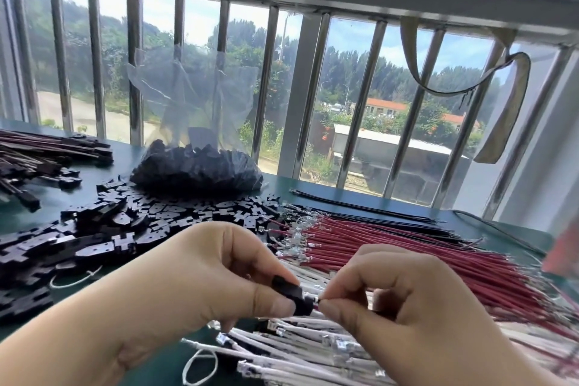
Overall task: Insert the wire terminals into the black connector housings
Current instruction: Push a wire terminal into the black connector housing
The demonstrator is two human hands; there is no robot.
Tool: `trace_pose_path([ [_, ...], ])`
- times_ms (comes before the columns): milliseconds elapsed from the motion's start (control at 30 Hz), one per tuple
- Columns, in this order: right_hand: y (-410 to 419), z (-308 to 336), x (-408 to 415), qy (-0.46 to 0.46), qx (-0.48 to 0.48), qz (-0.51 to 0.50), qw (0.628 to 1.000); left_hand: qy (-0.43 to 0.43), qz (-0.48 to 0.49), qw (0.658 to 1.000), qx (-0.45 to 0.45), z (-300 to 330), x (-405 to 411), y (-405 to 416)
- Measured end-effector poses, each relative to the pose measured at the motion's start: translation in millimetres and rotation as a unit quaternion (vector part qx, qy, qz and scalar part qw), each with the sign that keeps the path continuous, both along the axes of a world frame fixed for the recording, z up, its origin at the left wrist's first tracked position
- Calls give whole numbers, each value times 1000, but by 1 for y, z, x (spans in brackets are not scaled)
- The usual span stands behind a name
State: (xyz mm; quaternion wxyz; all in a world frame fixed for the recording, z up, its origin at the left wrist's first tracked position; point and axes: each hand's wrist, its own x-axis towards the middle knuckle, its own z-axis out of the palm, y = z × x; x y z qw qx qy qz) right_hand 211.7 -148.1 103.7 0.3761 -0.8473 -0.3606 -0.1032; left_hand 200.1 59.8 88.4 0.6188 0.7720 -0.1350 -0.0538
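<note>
- A dark green desk [407, 197] is running along under a barred window [313, 72] and is carrying all the parts.
- A broad spread of thin dark red wires with metal terminals [391, 247] is lying on the right half of the desk, with a band of thin black wires [376, 208] lying just behind it.
- A loose heap of flat black plastic connector housings [125, 229] is covering the left middle of the desk, its right edge touching the terminal ends of the red wires.
- A clear plastic bag full of black housings [197, 166] is sitting behind that heap, its open top standing up against the window bars.
- A pile of white wires with metal terminals [297, 348] is lying at the near edge, beneath both hands.
- The left hand [200, 279] is pinching one small black connector housing [296, 294] between thumb and forefinger, holding it above the white wires.
- The right hand [407, 301] is pinching the end of a wire, its colour unclear, at the housing's right opening, fingertips almost touching the housing.
</note>
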Motion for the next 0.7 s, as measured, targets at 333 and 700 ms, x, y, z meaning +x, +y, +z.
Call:
trace_pose_path([
  [333, -8, 11, 6, 49, -2, 9, 999, -47, 60, 996, -42, 7, -6, -13],
  [700, -8, -6, 11, -42, -6, -16, 999, -32, 86, 992, -87, 4, -6, -21],
])
